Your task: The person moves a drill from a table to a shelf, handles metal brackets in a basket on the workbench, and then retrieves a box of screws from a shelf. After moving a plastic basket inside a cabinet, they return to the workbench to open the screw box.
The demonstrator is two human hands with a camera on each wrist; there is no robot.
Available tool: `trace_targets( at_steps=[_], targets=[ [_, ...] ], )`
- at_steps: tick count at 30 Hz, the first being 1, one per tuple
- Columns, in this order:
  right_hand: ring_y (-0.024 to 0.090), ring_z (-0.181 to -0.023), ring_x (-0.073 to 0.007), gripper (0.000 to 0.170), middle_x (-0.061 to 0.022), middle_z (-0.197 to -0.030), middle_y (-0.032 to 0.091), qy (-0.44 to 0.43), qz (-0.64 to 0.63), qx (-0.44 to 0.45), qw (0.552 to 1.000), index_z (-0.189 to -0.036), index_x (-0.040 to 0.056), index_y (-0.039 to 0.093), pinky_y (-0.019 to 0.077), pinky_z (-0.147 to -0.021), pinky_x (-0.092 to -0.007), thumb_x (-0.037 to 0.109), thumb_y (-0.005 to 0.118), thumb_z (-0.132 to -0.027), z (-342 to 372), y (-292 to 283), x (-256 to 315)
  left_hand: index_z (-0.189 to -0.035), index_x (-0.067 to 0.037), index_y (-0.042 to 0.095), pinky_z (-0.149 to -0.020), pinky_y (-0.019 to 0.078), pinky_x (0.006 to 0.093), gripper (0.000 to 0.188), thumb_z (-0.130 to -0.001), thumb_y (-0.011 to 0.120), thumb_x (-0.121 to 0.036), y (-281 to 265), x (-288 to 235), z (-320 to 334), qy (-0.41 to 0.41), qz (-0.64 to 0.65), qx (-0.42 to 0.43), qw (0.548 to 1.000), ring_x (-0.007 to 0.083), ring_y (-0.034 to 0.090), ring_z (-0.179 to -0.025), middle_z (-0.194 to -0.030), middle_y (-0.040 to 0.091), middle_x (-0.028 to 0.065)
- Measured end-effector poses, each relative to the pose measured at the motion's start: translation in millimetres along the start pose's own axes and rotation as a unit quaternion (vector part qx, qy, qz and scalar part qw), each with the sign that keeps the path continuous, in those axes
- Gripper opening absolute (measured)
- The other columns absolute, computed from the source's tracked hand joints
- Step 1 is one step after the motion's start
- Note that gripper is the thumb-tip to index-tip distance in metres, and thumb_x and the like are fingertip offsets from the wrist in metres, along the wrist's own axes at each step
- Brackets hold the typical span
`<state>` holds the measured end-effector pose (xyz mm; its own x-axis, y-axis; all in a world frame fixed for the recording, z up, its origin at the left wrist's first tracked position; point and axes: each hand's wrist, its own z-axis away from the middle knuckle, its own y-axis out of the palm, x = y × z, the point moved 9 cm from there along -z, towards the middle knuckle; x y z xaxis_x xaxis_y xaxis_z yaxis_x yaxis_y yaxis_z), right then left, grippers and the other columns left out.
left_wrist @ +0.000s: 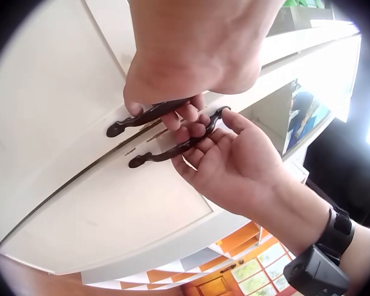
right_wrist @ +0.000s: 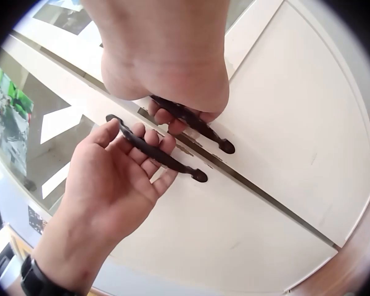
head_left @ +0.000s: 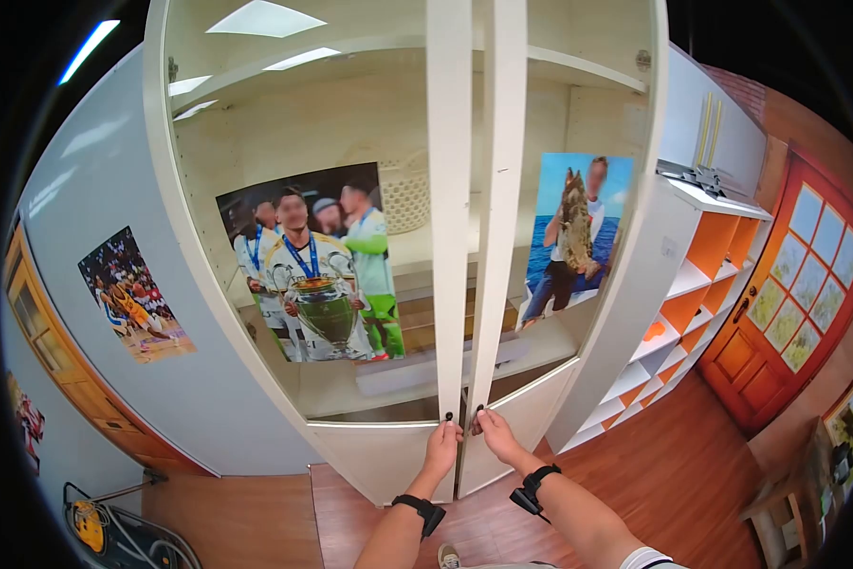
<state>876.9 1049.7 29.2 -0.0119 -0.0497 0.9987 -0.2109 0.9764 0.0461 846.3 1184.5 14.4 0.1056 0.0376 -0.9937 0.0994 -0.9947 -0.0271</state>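
A tall cream cabinet (head_left: 369, 441) with two glass-panelled doors stands right in front of me. My left hand (head_left: 440, 449) grips the dark curved pull handle (right_wrist: 153, 152) of the left door, fingers hooked behind it. On the right door, my right hand (head_left: 499, 442) holds the matching dark handle (left_wrist: 180, 147) the same way. Both hands are side by side at the meeting edges of the doors, where a narrow dark gap (right_wrist: 259, 188) runs between them. Each wrist wears a black strap with a small device (left_wrist: 317, 271).
Behind the glass are shelves with a woven white basket (head_left: 405, 197). Posters of football players (head_left: 308, 275) and a person with a fish (head_left: 578, 232) are on the doors. An orange-and-white shelf unit (head_left: 678, 294) and a wooden door (head_left: 787, 294) stand right; a wheeled machine (head_left: 113, 531) stands lower left.
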Motion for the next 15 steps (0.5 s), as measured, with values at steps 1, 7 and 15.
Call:
trace_targets(
  at_steps=[1,7,15],
  targets=[
    [0.048,-0.069,-0.0131,0.031,-0.0027,-0.072,0.05,-0.007,-0.011,0.023,1.0,-0.081,0.0044,0.05,0.0416,-0.069,-0.0275,0.027,0.038,-0.097,3.8,-0.2,0.6,-0.079,-0.001,0.052,-0.067,0.0447,0.0281,0.037,-0.097,0.035,-0.027,0.1,3.3,6.2,-0.013,0.0,-0.006,1.0,0.014,0.055,-0.068,-0.072,0.055,0.0056],
    [0.046,-0.068,-0.013,0.032,-0.002,-0.071,0.048,-0.006,-0.021,0.068,0.997,-0.079,0.0056,0.047,0.0413,-0.067,-0.0278,0.027,0.035,-0.098,46.9,-34.9,-4.9,-0.072,-0.003,0.049,-0.06,0.042,0.0268,0.039,-0.097,0.033,-0.028,-4.2,-11.7,65.8,0.002,0.011,-0.092,0.996,0.0111,0.049,-0.061,-0.064,0.051,0.0035],
    [0.045,-0.064,-0.0111,0.035,-0.0008,-0.067,0.046,0.006,-0.078,0.059,0.995,-0.074,0.0067,0.046,0.0394,-0.062,-0.0257,0.03,0.034,-0.098,142.5,-108.1,-13.4,-0.066,-0.008,0.044,-0.054,0.0389,0.0247,0.042,-0.098,0.03,-0.031,-54.4,-4.0,179.6,-0.027,0.044,-0.255,0.965,0.0091,0.043,-0.055,-0.061,0.045,0.0008]
  ],
)
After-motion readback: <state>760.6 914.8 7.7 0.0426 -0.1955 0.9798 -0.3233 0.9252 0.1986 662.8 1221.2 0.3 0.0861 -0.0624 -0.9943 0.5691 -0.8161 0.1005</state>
